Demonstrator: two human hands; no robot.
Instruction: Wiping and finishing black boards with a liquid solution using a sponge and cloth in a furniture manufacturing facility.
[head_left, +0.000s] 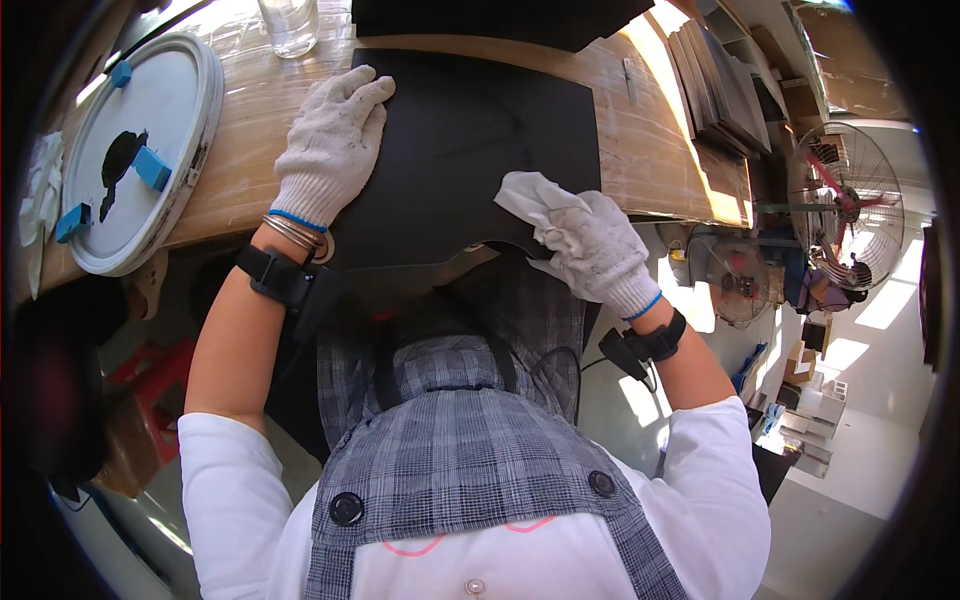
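A flat black panel (470, 140) with a curved cut-out in its near edge lies in front of me, reaching to the table's front edge. My left hand (330, 145), in a white knitted glove, rests on the panel's left edge, its fingers stretched forward and slightly bent. At the panel's near right corner, my gloved right hand (600, 245) is closed around a crumpled white cloth (540, 200). Part of the cloth sticks out past the fingers over the panel's surface. The underside of the right hand is hidden.
A round white tray (205, 110) with blue blocks (152, 168) and a black smear stands at left. Behind the panel are a glass (290, 25) and a stack of black panels (500, 18). More panels (715, 85) lean at right, near a standing fan (848, 200).
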